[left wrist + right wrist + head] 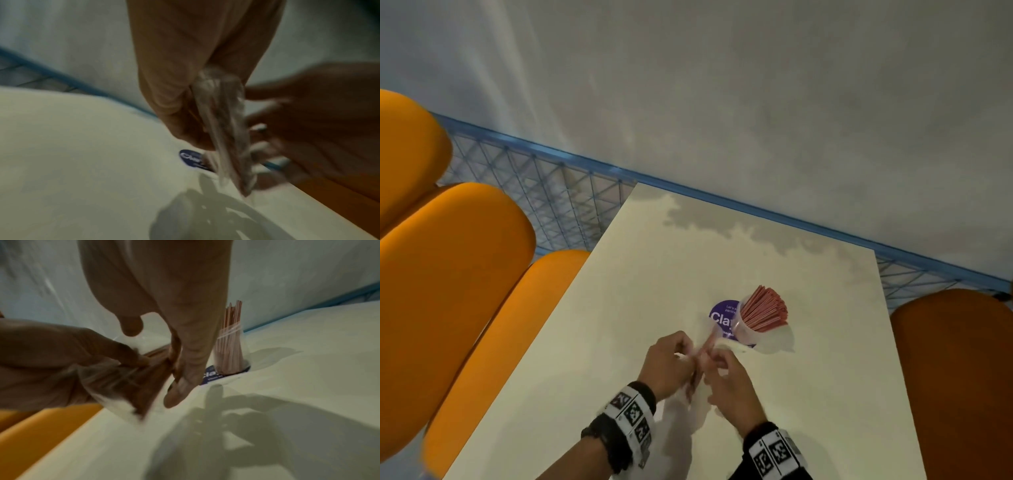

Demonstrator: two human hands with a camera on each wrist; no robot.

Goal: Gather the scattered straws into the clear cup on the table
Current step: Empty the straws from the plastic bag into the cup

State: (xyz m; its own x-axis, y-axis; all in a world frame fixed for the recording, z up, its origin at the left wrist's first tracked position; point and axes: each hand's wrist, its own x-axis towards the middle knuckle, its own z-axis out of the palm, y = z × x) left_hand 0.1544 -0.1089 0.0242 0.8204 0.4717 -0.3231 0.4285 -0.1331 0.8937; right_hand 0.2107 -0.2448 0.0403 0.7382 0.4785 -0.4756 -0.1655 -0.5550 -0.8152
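Note:
A clear cup point(756, 337) point(230, 352) packed with red straws point(765, 310) stands upright right of the table's middle, partly on a purple round sticker point(722, 317). Just in front of the cup both hands meet over the table. My left hand point(671, 359) and right hand point(726, 373) together hold a small bundle of red straws point(702, 356) in a clear plastic wrapper point(224, 129) point(115, 382). The left fingers pinch the wrapper end; the right fingers pinch the straws where they come out. The bundle hangs just above the table and is blurred.
The cream table point(619, 308) runs to a blue wire fence point(551, 192) and a grey wall behind. Orange chairs point(448, 274) line its left side and a darker orange chair point(955, 377) stands at the right.

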